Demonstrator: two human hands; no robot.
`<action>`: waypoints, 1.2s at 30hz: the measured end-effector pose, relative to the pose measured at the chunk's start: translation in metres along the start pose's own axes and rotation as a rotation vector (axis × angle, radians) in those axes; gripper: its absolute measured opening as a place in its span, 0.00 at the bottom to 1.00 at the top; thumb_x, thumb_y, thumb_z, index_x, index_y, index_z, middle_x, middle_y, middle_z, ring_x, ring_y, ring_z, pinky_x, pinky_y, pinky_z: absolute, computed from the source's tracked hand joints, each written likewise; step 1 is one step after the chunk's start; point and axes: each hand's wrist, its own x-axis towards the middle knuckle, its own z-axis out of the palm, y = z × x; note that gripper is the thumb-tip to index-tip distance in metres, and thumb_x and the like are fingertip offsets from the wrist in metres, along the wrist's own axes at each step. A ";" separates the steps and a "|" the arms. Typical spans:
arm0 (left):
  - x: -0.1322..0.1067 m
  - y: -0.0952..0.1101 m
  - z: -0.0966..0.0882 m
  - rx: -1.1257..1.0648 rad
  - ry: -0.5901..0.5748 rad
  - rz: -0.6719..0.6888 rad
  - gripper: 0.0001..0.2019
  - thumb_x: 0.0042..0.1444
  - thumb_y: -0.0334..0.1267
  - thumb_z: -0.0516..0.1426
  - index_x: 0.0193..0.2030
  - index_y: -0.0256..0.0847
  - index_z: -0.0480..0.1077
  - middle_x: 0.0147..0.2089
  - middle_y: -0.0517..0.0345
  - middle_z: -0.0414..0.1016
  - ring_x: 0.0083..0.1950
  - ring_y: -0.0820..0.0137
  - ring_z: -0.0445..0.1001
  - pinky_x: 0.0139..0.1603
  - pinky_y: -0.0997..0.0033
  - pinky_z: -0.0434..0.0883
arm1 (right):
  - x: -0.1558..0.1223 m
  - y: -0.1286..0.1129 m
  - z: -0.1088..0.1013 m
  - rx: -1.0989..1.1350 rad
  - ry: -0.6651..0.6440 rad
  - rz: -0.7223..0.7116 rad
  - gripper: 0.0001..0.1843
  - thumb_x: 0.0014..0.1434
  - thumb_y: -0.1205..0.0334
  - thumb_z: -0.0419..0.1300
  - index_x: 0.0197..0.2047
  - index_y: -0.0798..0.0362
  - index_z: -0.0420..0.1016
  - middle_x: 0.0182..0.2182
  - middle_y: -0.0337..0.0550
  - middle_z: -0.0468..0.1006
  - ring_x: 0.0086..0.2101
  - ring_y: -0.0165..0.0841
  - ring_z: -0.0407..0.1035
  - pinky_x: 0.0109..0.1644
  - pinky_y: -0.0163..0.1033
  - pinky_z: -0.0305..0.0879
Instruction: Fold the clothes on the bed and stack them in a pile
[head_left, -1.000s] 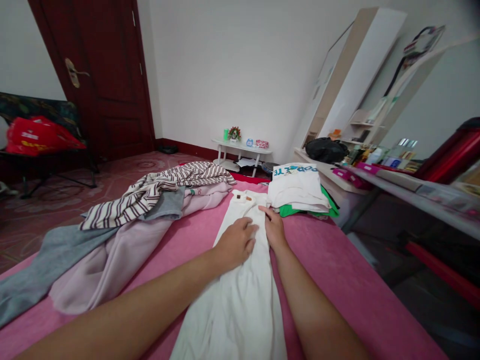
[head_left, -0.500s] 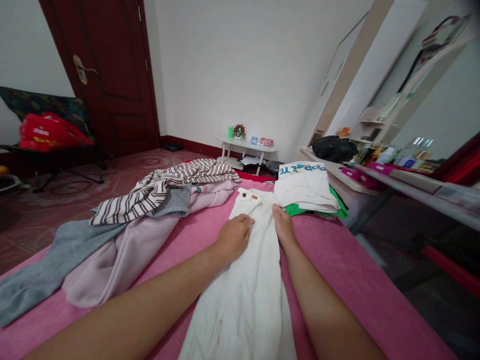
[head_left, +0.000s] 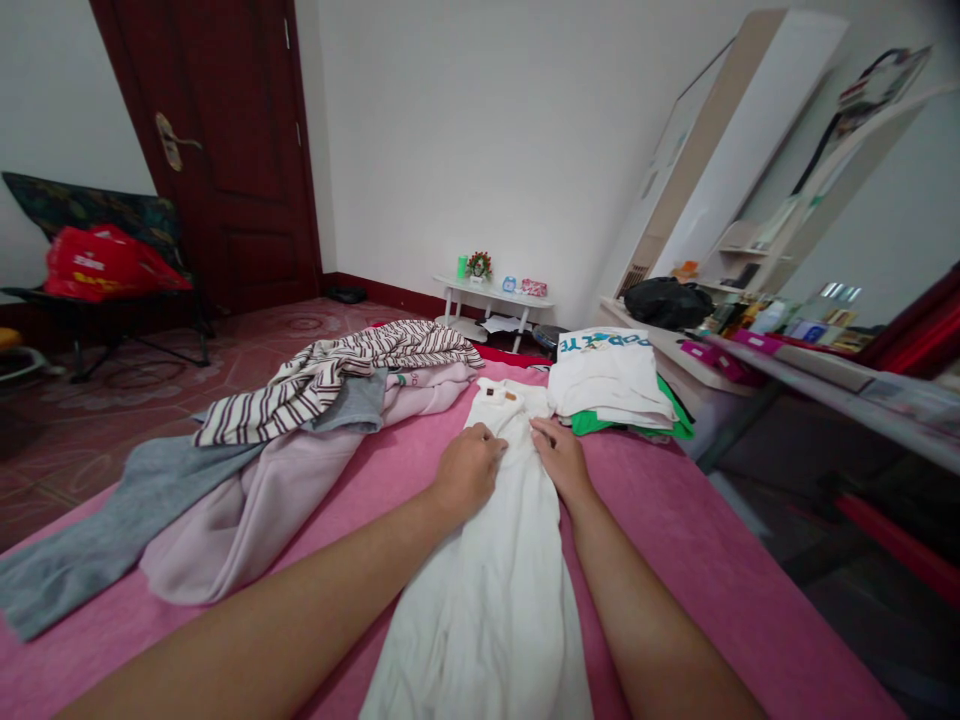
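A long white shirt [head_left: 502, 560] lies lengthwise on the pink bed cover [head_left: 675, 560], its collar and small dark label at the far end. On its left edge near the collar rests my left hand [head_left: 469, 468], fingers curled and closed on the cloth. My right hand [head_left: 564, 462] is at the opposite edge, a little below the collar, its fingertips bent and pinching the fabric. Just beyond it is a folded stack with a printed white T-shirt [head_left: 607, 375] on top and green cloth [head_left: 589, 422] under it.
To the left lie a striped shirt [head_left: 262, 408], a grey garment [head_left: 135, 500] and a pale pink garment [head_left: 247, 530] in a loose heap. A dressing table [head_left: 724, 368] with a black bag [head_left: 667, 303] stands at right. A small white table [head_left: 491, 292] is by the wall.
My right hand has shifted left, inward over the shirt's edge, and its fingers are more bent. My left hand stays nearly in place.
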 end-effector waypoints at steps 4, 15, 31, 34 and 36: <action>0.004 -0.006 0.004 -0.228 0.097 -0.041 0.20 0.49 0.22 0.52 0.44 0.40 0.78 0.38 0.54 0.73 0.38 0.69 0.72 0.43 0.72 0.69 | -0.002 -0.004 -0.003 0.125 0.094 0.061 0.15 0.53 0.60 0.54 0.37 0.53 0.80 0.42 0.49 0.80 0.44 0.40 0.73 0.54 0.48 0.65; 0.005 -0.006 0.001 -0.252 0.104 -0.136 0.18 0.44 0.21 0.53 0.38 0.39 0.78 0.38 0.54 0.72 0.37 0.69 0.70 0.42 0.71 0.69 | -0.003 -0.014 -0.004 0.166 0.129 0.082 0.13 0.51 0.60 0.54 0.34 0.53 0.79 0.36 0.48 0.81 0.40 0.40 0.74 0.47 0.46 0.68; 0.004 -0.009 0.002 -0.206 0.072 -0.122 0.18 0.45 0.24 0.53 0.40 0.42 0.77 0.39 0.56 0.72 0.35 0.69 0.70 0.42 0.70 0.69 | -0.010 -0.034 -0.002 0.132 0.031 0.006 0.13 0.56 0.60 0.54 0.36 0.51 0.79 0.36 0.44 0.81 0.37 0.37 0.74 0.43 0.41 0.67; 0.004 -0.010 0.002 -0.200 0.073 -0.122 0.18 0.45 0.24 0.53 0.40 0.42 0.77 0.38 0.56 0.73 0.36 0.69 0.70 0.43 0.71 0.68 | -0.010 -0.034 -0.001 0.129 0.017 0.001 0.12 0.56 0.59 0.54 0.36 0.51 0.79 0.36 0.44 0.81 0.37 0.37 0.74 0.43 0.41 0.67; 0.004 -0.010 0.001 -0.198 0.066 -0.121 0.18 0.46 0.24 0.53 0.40 0.42 0.77 0.38 0.56 0.73 0.36 0.69 0.70 0.43 0.71 0.68 | -0.010 -0.033 -0.001 0.129 0.015 0.004 0.12 0.56 0.59 0.54 0.35 0.51 0.79 0.35 0.44 0.81 0.37 0.37 0.74 0.42 0.41 0.67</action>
